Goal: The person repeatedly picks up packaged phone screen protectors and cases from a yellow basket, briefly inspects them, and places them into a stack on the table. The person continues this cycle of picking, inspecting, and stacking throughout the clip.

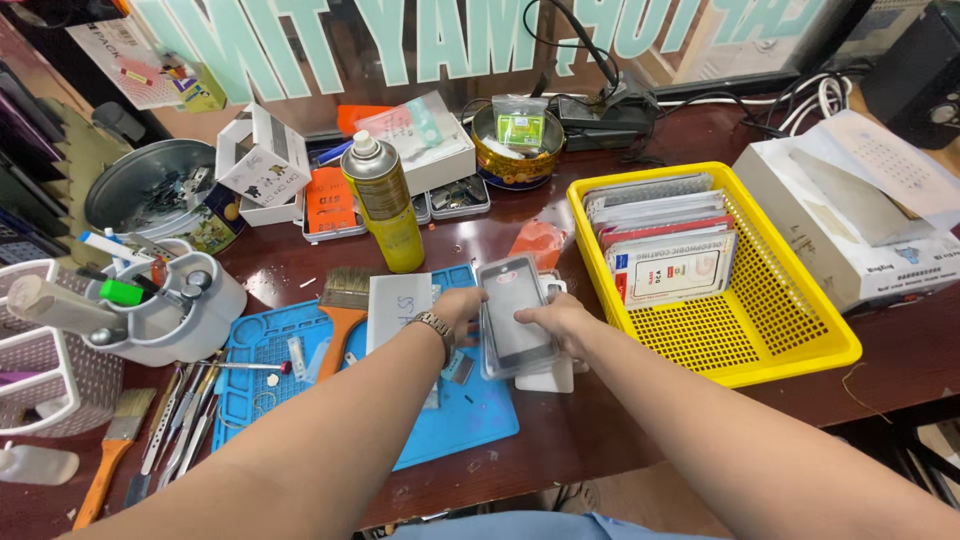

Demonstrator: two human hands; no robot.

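Both hands (462, 308) (560, 322) grip a phone (514, 312), forearms outstretched.

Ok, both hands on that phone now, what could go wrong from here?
The phone is gripped by the left hand and right hand above the blue mat; a slip could drop it onto small loose parts there. A left elbow swing might topple the upright yellow spray can.
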